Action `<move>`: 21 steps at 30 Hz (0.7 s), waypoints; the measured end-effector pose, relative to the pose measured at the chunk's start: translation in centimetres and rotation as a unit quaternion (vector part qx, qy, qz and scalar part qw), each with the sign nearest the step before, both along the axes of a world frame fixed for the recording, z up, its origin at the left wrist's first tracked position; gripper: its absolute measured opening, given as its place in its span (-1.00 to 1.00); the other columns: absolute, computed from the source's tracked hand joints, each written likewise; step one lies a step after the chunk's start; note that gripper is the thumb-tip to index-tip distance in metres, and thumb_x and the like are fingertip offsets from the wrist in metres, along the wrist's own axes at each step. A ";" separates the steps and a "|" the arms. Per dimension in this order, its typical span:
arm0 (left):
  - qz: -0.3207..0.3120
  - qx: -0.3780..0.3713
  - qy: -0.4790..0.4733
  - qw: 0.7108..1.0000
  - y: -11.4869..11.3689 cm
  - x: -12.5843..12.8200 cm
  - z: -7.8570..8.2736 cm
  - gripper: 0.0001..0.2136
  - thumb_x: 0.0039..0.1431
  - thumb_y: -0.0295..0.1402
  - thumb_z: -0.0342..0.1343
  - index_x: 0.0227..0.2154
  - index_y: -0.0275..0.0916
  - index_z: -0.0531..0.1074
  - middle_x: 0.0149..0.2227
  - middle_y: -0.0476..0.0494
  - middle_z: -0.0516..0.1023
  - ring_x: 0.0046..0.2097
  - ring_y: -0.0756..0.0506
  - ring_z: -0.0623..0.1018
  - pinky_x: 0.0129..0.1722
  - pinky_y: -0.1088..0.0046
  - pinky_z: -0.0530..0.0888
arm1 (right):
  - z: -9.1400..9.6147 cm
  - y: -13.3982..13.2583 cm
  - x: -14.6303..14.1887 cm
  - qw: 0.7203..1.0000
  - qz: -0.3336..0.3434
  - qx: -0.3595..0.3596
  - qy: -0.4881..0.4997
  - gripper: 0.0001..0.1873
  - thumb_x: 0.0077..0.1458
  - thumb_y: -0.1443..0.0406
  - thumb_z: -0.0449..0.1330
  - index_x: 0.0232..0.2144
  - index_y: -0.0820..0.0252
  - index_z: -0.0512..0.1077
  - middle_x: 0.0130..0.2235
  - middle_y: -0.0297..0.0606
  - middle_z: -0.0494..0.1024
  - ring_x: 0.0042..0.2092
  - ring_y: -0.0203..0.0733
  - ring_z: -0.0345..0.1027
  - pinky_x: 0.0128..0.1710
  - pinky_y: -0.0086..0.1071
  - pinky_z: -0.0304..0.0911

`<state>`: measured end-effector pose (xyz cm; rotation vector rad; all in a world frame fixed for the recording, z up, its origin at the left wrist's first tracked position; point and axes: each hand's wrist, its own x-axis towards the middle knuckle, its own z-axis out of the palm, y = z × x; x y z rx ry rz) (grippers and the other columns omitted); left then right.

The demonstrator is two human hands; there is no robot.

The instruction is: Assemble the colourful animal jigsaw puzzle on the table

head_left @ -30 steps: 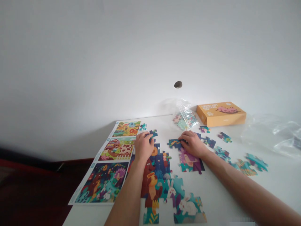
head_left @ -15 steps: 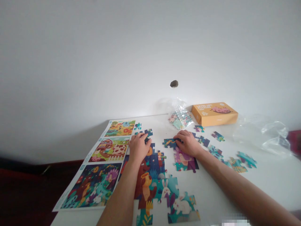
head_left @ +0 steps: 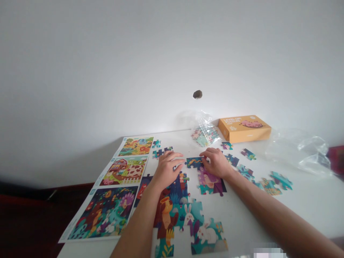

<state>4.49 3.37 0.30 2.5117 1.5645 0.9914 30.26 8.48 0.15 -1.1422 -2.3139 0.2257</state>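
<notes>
Over the upper part of the joined jigsaw section with a bear and rabbits (head_left: pixel 166 211) hovers my left hand (head_left: pixel 169 168), fingers apart and stretched to the right, holding nothing I can see. My right hand (head_left: pixel 215 163) has its fingertips on a dark blue puzzle piece (head_left: pixel 194 162) with a yellow pattern. That piece sits at the top of a smaller joined section with a purple bird (head_left: pixel 211 181). Part of this section is hidden under my right hand. A few loose puzzle pieces (head_left: pixel 157 154) lie just beyond my left hand.
A printed picture sheet (head_left: pixel 91 190) lies along the table's left side. Behind are a bag of pieces (head_left: pixel 205 134) and an orange puzzle box (head_left: pixel 244 129). Several loose pieces (head_left: pixel 248 154) and a clear plastic bag (head_left: pixel 298 150) are at the right.
My left hand has moved right from the loose pieces at the upper left, its fingers now pointing toward my right hand. My right hand stays on the dark blue piece.
</notes>
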 end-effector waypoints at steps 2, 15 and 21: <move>-0.039 -0.031 0.010 0.999 -0.4 0.6 0.4 -0.80 0.25 -0.39 0.14 -0.16 -0.05 0.63 -0.02 -0.08 0.62 0.07 -0.19 0.47 0.13 0.13 0.39 | 0.4 -0.1 0.1 1.000 0.009 0.001 0.004 -0.76 0.18 0.37 0.12 -0.20 0.18 0.59 -0.32 -0.20 0.57 -0.23 -0.14 0.44 -0.14 -0.27 0.22; -0.033 -0.096 0.055 0.993 -1.0 0.8 0.7 -0.68 0.22 -0.30 0.17 0.03 0.02 0.56 0.13 -0.05 0.55 0.26 -0.27 0.31 0.24 0.01 0.27 | 0.2 -0.1 0.3 0.999 -0.015 -0.031 -0.023 -0.68 0.11 0.41 0.07 -0.21 0.16 0.61 -0.26 -0.19 0.67 -0.25 -0.14 0.53 -0.20 -0.37 0.31; 0.140 -0.051 0.049 0.988 -0.6 0.4 0.4 -0.66 0.27 -0.24 0.09 0.07 -0.06 0.52 0.22 -0.07 0.46 0.26 -0.31 0.29 0.25 -0.01 0.24 | 0.3 -0.2 0.2 0.997 -0.055 -0.035 -0.046 -0.65 0.19 0.35 0.05 -0.13 0.11 0.60 -0.30 -0.22 0.69 -0.30 -0.14 0.55 -0.27 -0.39 0.28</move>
